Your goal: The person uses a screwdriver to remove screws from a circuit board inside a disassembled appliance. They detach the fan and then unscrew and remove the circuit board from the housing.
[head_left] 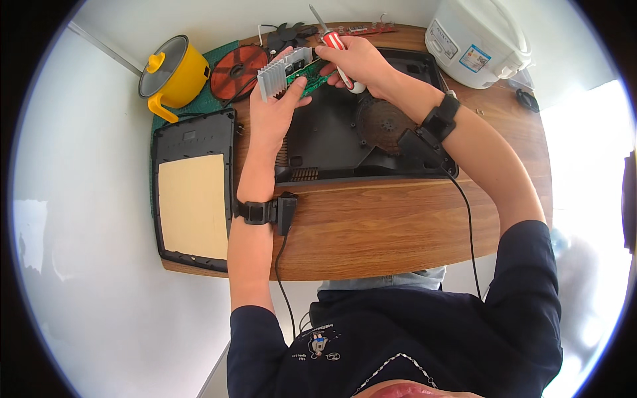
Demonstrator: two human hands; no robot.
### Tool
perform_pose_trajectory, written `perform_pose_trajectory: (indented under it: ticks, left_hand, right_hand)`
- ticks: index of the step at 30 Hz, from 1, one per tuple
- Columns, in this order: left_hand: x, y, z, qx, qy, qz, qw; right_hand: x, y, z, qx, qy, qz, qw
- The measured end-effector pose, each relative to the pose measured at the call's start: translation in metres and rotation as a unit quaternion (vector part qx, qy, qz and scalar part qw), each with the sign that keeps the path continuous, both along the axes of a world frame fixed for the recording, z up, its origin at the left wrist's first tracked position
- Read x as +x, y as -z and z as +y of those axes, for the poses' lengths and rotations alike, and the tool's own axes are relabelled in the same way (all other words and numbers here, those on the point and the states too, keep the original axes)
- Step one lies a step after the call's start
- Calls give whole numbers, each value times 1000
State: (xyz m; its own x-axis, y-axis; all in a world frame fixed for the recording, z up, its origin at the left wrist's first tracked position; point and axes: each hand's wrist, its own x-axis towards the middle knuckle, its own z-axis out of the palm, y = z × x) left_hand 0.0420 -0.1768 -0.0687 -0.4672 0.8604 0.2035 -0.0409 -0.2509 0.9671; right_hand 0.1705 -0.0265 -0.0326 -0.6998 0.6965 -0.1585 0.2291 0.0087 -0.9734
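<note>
My left hand [275, 113] grips a green circuit board [306, 81] that carries a finned silver heat sink [271, 80]. The board is held up over the left part of a black plastic housing [325, 136], which lies on the table. A screwdriver [333, 41] with a red and white handle is in my right hand [363, 63], its shaft pointing up and away to the left. The fingers of that hand are also close to the board's right end; whether they touch it I cannot tell.
A yellow pot [182, 83] and a red-brown coil disc [237, 71] stand back left. Nearer lies a black-framed panel [192, 199]. A black fan [286, 36] is at the back, a white rice cooker [474, 43] back right. Cables [470, 225] trail from both wrist straps.
</note>
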Motion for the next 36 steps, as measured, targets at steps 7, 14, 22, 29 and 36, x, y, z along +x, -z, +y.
perform_pose_trajectory:
  ticks: [7, 14, 22, 29, 36]
  left_hand:
    - [1, 1, 0, 3, 21, 25, 999]
    - [0, 4, 0, 40, 37, 60, 997]
    - [-4, 3, 2, 59, 16, 44, 997]
    - [-9, 0, -1, 72, 55, -26, 996]
    - [-14, 5, 0, 58, 48, -16, 997]
  right_hand:
    - [-3, 6, 5, 17, 20, -24, 999]
    - [1, 8, 6, 0, 25, -14, 1000]
    - [13, 19, 1, 15, 22, -25, 999]
    - [27, 21, -2, 20, -4, -49, 999]
    - [31, 22, -2, 7, -8, -21, 1000]
